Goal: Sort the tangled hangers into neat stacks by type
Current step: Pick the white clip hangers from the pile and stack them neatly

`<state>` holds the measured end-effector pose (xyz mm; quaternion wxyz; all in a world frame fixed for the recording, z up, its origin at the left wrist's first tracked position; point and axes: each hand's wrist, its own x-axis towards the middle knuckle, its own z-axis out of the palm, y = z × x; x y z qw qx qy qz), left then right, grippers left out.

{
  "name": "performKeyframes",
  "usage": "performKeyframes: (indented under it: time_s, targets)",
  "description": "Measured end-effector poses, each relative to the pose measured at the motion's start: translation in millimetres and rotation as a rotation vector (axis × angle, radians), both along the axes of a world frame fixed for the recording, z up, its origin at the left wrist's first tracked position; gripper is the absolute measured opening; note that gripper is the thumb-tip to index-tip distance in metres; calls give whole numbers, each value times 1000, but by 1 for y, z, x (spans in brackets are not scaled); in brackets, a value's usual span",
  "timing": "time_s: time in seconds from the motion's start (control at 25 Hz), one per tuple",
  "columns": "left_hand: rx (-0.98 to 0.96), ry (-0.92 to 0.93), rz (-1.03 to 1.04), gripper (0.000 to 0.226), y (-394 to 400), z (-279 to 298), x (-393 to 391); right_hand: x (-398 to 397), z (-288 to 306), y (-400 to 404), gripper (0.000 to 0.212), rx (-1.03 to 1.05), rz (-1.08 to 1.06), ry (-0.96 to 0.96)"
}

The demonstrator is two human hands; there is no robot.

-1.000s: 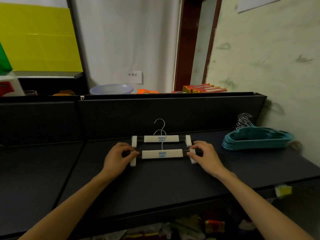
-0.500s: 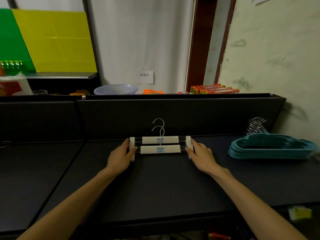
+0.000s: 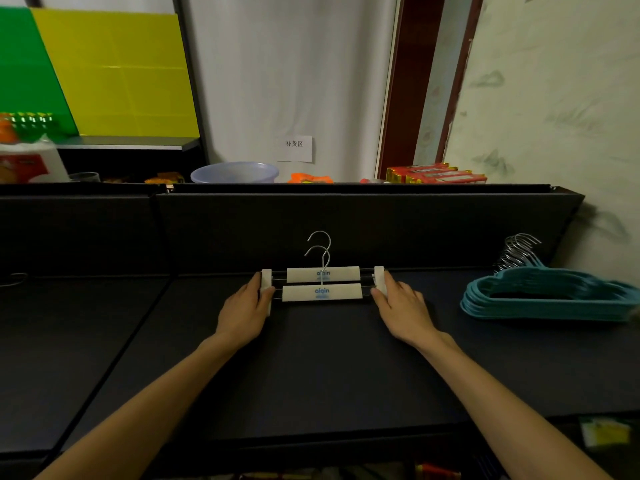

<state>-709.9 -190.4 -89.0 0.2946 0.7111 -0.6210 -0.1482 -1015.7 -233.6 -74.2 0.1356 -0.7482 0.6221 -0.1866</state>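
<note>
1. Basin of pale blue plastic stands behind the dark partition; what is inside it is hidden by the rim.
2. Red and gold boxes lie at the right behind the same partition; their print is too small to read.
3. Two white clip hangers lie flat on the dark surface, close to the partition, one just behind the other, with metal hooks pointing away. Each bar carries the blue word "aiqin".
4. A white paper label on the curtain shows the characters "补货区".
5. The left hand touches the clips at the left ends, fingers almost straight and together. The right hand touches the clips at the right ends in the same way.
6. A stack of teal hangers lies on the surface at the right, well apart from the white pair, hooks bunched at the back.
7. Compared with one second ago, the near hanger now lies close against the far one, and the fingers no longer pinch its ends.
</note>
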Motion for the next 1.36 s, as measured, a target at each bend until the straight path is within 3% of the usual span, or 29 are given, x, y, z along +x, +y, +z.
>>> performKeyframes:
  time_s: [0.36,0.52,0.64,0.8,0.92,1.12,1.36]
  targets:
    - [-9,18,-17,73,4,8,7,11,11,5,72,27,-101,-130]
    - [-110,-318,3,74,33,27,57,65,26,28,66,-475,-36,28]
    - [-93,-576,42,77,80,35,137,154,32,54,62,-595,153,-4]
    - [-2,-737,189,80,166,41,264,298,22,97,66,-577,348,25]
    - [46,-766,315,84,235,45,360,410,20,133,70,-452,440,-3]
    - [109,-645,465,67,309,48,489,558,20,179,75,-260,555,-46]
    - [50,-516,460,64,293,57,567,645,32,165,69,-135,573,-55]
